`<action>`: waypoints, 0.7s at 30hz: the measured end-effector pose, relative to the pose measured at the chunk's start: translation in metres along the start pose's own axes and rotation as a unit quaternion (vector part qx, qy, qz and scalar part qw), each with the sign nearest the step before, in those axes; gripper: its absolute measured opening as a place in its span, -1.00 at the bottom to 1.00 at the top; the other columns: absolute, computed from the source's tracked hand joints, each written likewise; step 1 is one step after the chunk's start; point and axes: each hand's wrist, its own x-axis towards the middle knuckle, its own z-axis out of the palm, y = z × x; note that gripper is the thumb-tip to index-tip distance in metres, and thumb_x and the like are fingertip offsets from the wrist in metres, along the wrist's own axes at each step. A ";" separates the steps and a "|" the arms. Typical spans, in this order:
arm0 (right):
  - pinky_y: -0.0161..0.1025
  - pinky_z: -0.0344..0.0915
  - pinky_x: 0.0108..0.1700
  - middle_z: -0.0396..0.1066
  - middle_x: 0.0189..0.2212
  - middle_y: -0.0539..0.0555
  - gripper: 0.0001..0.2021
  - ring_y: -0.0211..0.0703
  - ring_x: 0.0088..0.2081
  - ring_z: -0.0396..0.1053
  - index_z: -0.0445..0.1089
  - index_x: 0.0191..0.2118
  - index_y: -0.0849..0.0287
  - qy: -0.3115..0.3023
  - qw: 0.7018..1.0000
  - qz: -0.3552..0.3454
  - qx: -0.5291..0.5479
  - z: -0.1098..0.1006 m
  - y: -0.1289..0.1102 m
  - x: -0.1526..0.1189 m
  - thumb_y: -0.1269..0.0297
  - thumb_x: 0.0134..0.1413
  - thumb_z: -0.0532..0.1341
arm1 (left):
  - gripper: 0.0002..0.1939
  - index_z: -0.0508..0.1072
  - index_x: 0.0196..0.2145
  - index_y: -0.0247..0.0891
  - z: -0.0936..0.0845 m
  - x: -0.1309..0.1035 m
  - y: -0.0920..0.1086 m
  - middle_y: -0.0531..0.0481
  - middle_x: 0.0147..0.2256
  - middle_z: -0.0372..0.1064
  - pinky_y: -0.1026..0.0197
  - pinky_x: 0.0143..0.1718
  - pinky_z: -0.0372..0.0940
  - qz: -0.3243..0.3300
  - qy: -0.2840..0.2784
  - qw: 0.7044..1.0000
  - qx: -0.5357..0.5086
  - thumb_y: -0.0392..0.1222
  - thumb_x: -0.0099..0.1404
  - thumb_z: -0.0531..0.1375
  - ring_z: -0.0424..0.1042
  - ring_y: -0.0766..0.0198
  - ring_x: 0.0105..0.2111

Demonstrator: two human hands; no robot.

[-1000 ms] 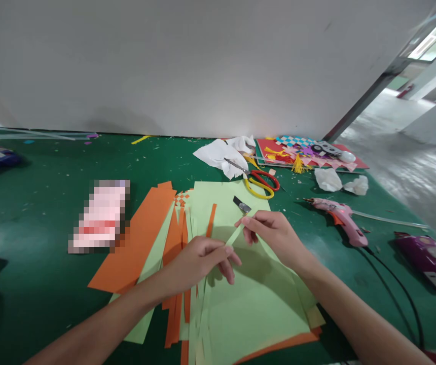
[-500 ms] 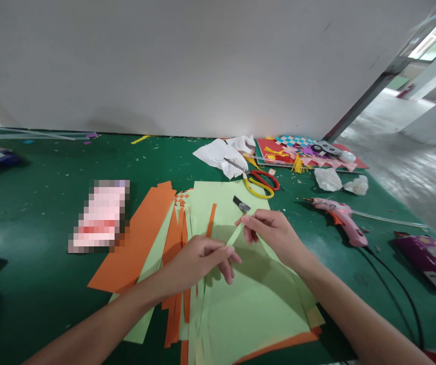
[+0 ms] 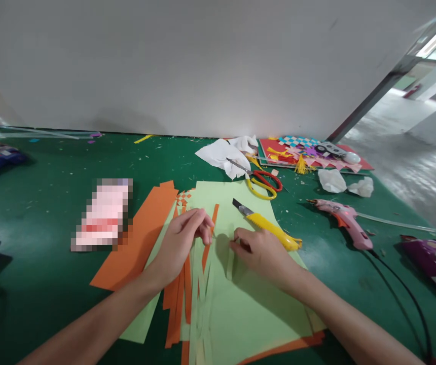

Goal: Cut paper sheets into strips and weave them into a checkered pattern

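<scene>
We look down along two bare forearms onto a green table [image 3: 43, 203] spread with cut paper. Nearest us, a light green sheet [image 3: 248, 304] lies on top of an orange one, its left side cut into long loose strips. The right hand [image 3: 258, 251] rests on this sheet, fingers curled and pressing down on a thin green strip [image 3: 230, 263], likely to keep the paper flat; how firmly it grips we cannot tell. The left hand [image 3: 183, 241] sits just to its left, thumb and fingertips pinched together at the top of an orange strip [image 3: 207, 243], as if lifting it clear of its neighbours. Just beyond the right hand lies a yellow knife [image 3: 267, 225], untouched, blade out. A wide orange sheet [image 3: 142, 233] fans out leftward. Farther back are scissors [image 3: 259, 182] by crumpled white paper [image 3: 218, 154], a pink glue gun [image 3: 341, 218] to the right, and a white wall [image 3: 187, 66].
</scene>
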 end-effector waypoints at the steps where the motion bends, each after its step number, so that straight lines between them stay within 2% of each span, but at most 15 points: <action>1: -0.32 -0.11 -0.54 0.30 -0.66 -0.05 -0.90 -0.28 -0.61 0.18 0.39 -0.33 0.16 0.007 1.000 0.001 -0.017 0.003 0.000 0.000 0.31 0.11 0.14 | -0.67 0.41 -0.46 -0.26 0.001 0.000 -0.001 0.11 -0.63 0.28 0.33 -0.46 0.21 0.001 -0.003 1.000 0.000 -0.07 0.40 0.04 0.31 0.37 -0.56; 2: -0.32 -0.11 -0.53 0.33 -0.65 -0.04 -0.84 -0.24 -0.60 0.23 0.40 -0.20 0.15 0.015 0.999 -0.001 -0.038 0.005 0.000 0.000 0.31 0.11 0.14 | -0.67 0.41 -0.44 -0.26 0.001 0.000 -0.002 0.11 -0.64 0.28 0.33 -0.45 0.22 0.004 -0.006 1.000 0.000 -0.07 0.40 0.03 0.32 0.37 -0.56; 4: -0.32 -0.10 -0.53 0.39 -0.62 -0.05 -0.63 -0.18 -0.58 0.30 0.29 0.06 0.13 0.030 0.997 -0.015 -0.067 0.008 0.002 0.000 0.29 0.11 0.16 | -0.68 0.41 -0.43 -0.25 0.002 0.000 -0.003 0.11 -0.64 0.28 0.32 -0.42 0.23 0.007 -0.008 1.000 0.003 -0.07 0.40 0.03 0.32 0.37 -0.55; 7: -0.32 -0.08 -0.53 0.40 -0.63 -0.10 -0.43 -0.19 -0.60 0.32 0.09 0.24 0.12 0.051 0.996 -0.042 -0.067 0.009 0.005 -0.001 0.27 0.11 0.19 | -0.67 0.42 -0.42 -0.26 0.002 0.000 -0.003 0.11 -0.64 0.28 0.33 -0.44 0.22 0.003 -0.005 1.000 0.009 -0.07 0.40 0.03 0.31 0.38 -0.56; 9: -0.32 -0.06 -0.54 0.39 -0.63 -0.10 -0.52 -0.24 -0.61 0.29 0.18 0.18 0.14 0.076 0.993 -0.074 -0.060 0.007 0.005 -0.003 0.27 0.14 0.17 | -0.68 0.42 -0.42 -0.25 0.001 0.000 -0.003 0.11 -0.63 0.28 0.34 -0.46 0.21 -0.002 0.001 1.000 0.015 -0.06 0.41 0.02 0.31 0.38 -0.56; 11: -0.31 -0.02 -0.51 0.41 -0.59 -0.07 -0.77 -0.28 -0.59 0.29 0.38 -0.06 0.15 0.084 0.983 -0.154 -0.056 0.005 0.004 -0.005 0.27 0.19 0.13 | -0.69 0.42 -0.40 -0.25 0.001 -0.001 -0.003 0.11 -0.62 0.29 0.34 -0.44 0.22 -0.003 0.008 1.000 0.022 -0.06 0.40 0.03 0.32 0.38 -0.55; 12: -0.30 0.00 -0.50 0.41 -0.57 -0.05 -0.84 -0.29 -0.56 0.30 0.42 -0.20 0.15 0.076 0.974 -0.207 -0.056 0.004 0.003 -0.006 0.26 0.21 0.11 | -0.70 0.42 -0.38 -0.25 0.001 -0.001 -0.003 0.11 -0.60 0.31 0.33 -0.41 0.24 0.001 0.012 1.000 0.024 -0.06 0.40 0.03 0.33 0.38 -0.53; 14: -0.28 0.02 -0.47 0.42 -0.53 -0.04 -0.79 -0.29 -0.51 0.33 0.42 -0.31 0.15 0.043 0.950 -0.304 -0.060 0.004 0.000 -0.009 0.21 0.25 0.10 | -0.71 0.41 -0.36 -0.24 0.001 -0.002 -0.003 0.10 -0.55 0.34 0.31 -0.34 0.27 0.012 0.015 1.000 0.023 -0.05 0.41 0.02 0.38 0.35 -0.47; 17: -0.24 0.03 -0.46 0.43 -0.50 -0.05 -0.79 -0.29 -0.49 0.33 0.40 -0.16 0.13 0.002 0.924 -0.372 -0.087 0.008 -0.007 -0.014 0.20 0.27 0.07 | -0.71 0.40 -0.28 -0.24 0.003 -0.002 -0.004 0.05 -0.46 0.41 0.23 -0.20 0.30 0.021 -0.006 1.000 0.020 -0.03 0.42 -0.02 0.46 0.27 -0.33; 21: -0.20 -0.02 -0.49 0.40 -0.53 -0.06 -0.79 -0.24 -0.49 0.32 0.34 -0.08 0.16 -0.013 0.901 -0.401 -0.166 0.015 -0.012 -0.018 0.37 0.28 0.01 | -0.70 0.38 -0.16 -0.22 0.005 -0.005 -0.004 0.00 -0.30 0.46 0.19 -0.05 0.24 0.055 -0.083 0.990 0.095 -0.04 0.45 -0.07 0.44 0.21 -0.14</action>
